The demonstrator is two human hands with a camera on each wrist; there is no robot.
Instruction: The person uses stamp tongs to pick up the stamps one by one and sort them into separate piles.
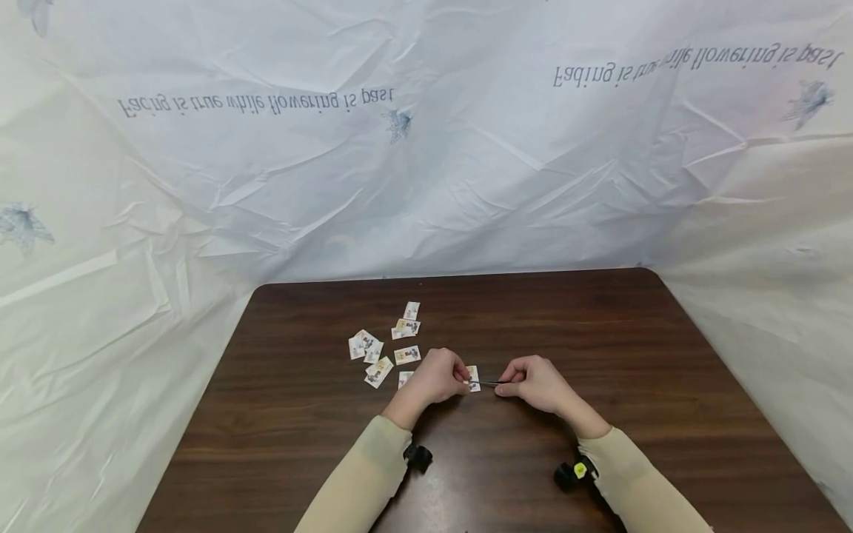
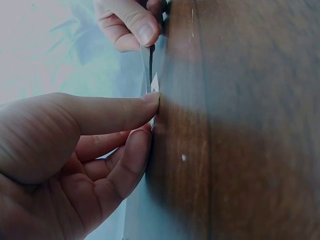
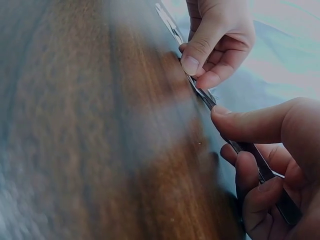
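Note:
My left hand (image 1: 436,381) pinches a small white printed card (image 1: 474,376) between thumb and fingertips, low over the table. One corner of the card (image 2: 155,81) sticks out past the thumb in the left wrist view. In my right hand (image 1: 536,381) is a pair of dark tweezers (image 3: 260,162), gripped between thumb and curled fingers. Their thin tips (image 1: 489,383) point left and overlap the card in the head view. In the right wrist view the tips run up to the left hand's thumb and fingers, which hide part of them.
Several similar small printed cards lie on the brown wooden table (image 1: 300,444) left of the hands, some overlapping, such as one card (image 1: 407,355) and another farther back (image 1: 412,310). One card (image 1: 405,379) is partly covered by the left hand. A white printed sheet (image 1: 426,185) hangs behind the table.

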